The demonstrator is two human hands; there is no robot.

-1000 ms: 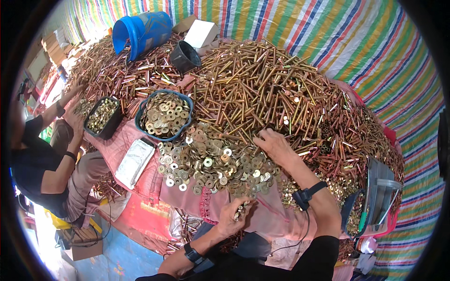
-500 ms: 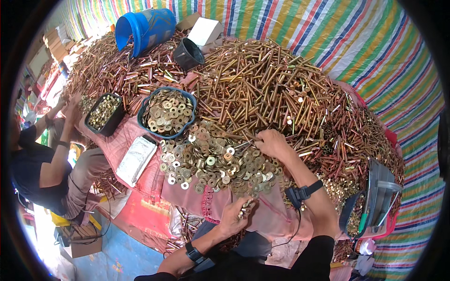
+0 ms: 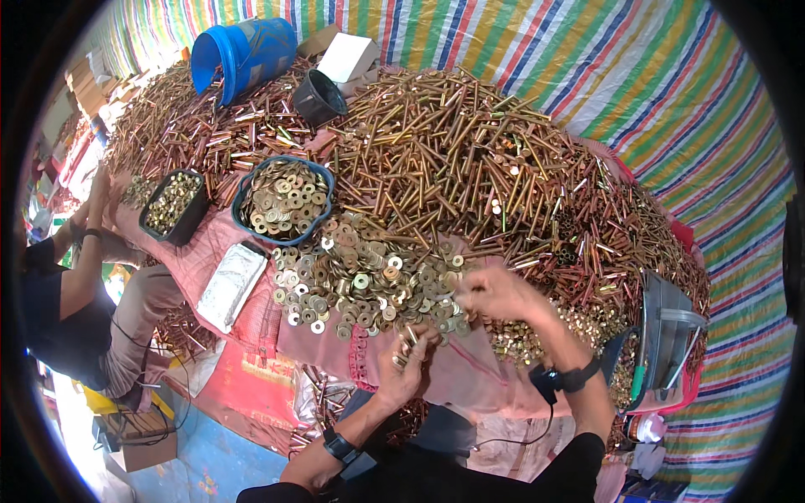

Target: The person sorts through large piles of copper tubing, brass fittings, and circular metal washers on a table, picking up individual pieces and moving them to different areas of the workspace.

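My left hand (image 3: 402, 369) is closed around several metal bolts (image 3: 411, 337), their ends showing between the fingers, at the near edge of the washer pile. To its right my right hand (image 3: 501, 295) hovers at the right edge of the washers, fingers bent and smeared by motion; whether anything is between them cannot be made out. Flat round washers (image 3: 369, 272) lie heaped in front of both hands. Beyond them spreads a large mound of long brassy bolts (image 3: 444, 159). Small golden nuts (image 3: 579, 327) are heaped beside my right forearm.
A blue-rimmed basin (image 3: 329, 210) holds more washers; a black tub (image 3: 199, 210) holds nuts. A blue bucket (image 3: 260, 54) lies tipped, near a black pot (image 3: 319, 99). A white packet (image 3: 232, 287) lies on pink cloth (image 3: 314, 348). Another person (image 3: 75, 293) sits at left; a grey bin (image 3: 668, 335) stands right.
My right hand has come back from the bolt mound toward me, down to the washers' right edge. My left hand has risen slightly, still holding bolts. The whole view has shifted a little.
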